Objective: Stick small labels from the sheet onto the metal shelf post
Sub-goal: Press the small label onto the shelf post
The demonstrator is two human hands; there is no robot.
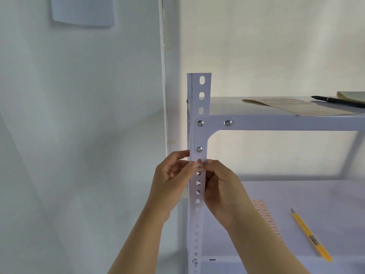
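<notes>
A white perforated metal shelf post [199,99] stands upright in the middle of the view. A small red-edged label [199,167] marked with a letter lies across the post's front face, just below the lowest bracket screw. My left hand [173,175] pinches the label's left end with thumb and forefinger. The label's right end is pinched by my right hand [221,186], which wraps around the post's right edge. A sheet of red labels [264,216] lies on the lower shelf, partly hidden behind my right forearm.
A yellow utility knife [310,235] lies on the lower shelf [296,194]. On the upper shelf [286,122] sit another label sheet [300,106], a black pen [337,101] and a notepad [353,95]. A white wall fills the left side.
</notes>
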